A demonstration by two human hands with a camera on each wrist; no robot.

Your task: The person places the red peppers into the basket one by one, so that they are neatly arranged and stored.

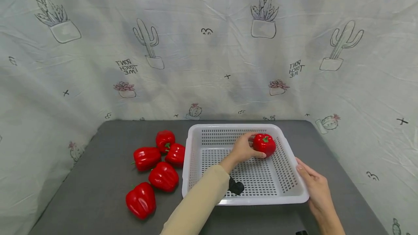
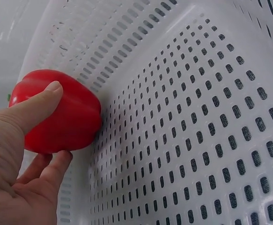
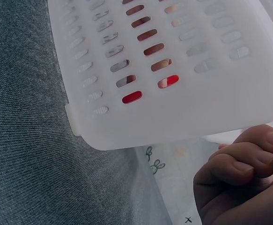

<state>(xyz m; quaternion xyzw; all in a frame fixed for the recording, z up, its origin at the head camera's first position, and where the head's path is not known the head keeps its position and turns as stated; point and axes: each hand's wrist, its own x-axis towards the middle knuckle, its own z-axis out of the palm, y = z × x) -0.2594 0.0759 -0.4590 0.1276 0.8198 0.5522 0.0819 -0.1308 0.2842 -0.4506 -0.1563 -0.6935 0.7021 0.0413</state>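
A red bell pepper [image 1: 264,144] with a green stem is inside the white perforated plastic basket [image 1: 258,201], near its far right corner. My left hand [image 1: 245,149] reaches over the basket and grips this pepper, thumb on one side and fingers on the other. In the left wrist view the held pepper [image 2: 66,112] is close to the perforated floor; I cannot tell whether it bears on it. My right hand [image 1: 316,188] holds the basket's right rim. The right wrist view shows curled fingers [image 3: 239,159] by the rim and red through the wall slots.
Several red bell peppers [image 1: 163,177] lie in a loose group on the grey table [image 1: 98,191], left of the basket. A cactus-print cloth [image 1: 209,53] hangs behind and at the sides. A small black object [image 1: 302,232] shows at the bottom edge.
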